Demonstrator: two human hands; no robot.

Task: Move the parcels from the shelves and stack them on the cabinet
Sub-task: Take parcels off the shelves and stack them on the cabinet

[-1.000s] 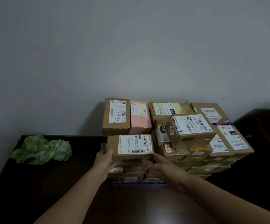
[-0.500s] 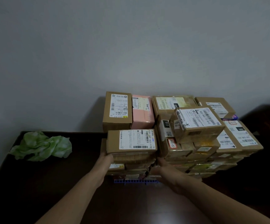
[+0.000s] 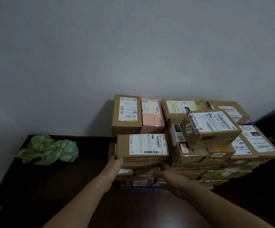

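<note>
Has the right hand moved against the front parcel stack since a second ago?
Yes. The right hand slid down the front parcel stack, toward the blue strip.

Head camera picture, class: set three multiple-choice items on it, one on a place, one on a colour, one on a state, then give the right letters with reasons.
1. Where does the green cloth lie?
A. left of the parcels on the dark cabinet top
B. on top of the parcels
C. on the floor

2. What colour is the box at the back, beside the upright brown box?
A. blue
B. pink
C. white

3. What are the hands doing?
A. hanging free
B. holding the cloth
C. set against the front stack

A: the cloth sits left, apart from the stack.
B: its faces are pink.
C: the left hand and right hand flank the stack under the labelled parcel.
</note>
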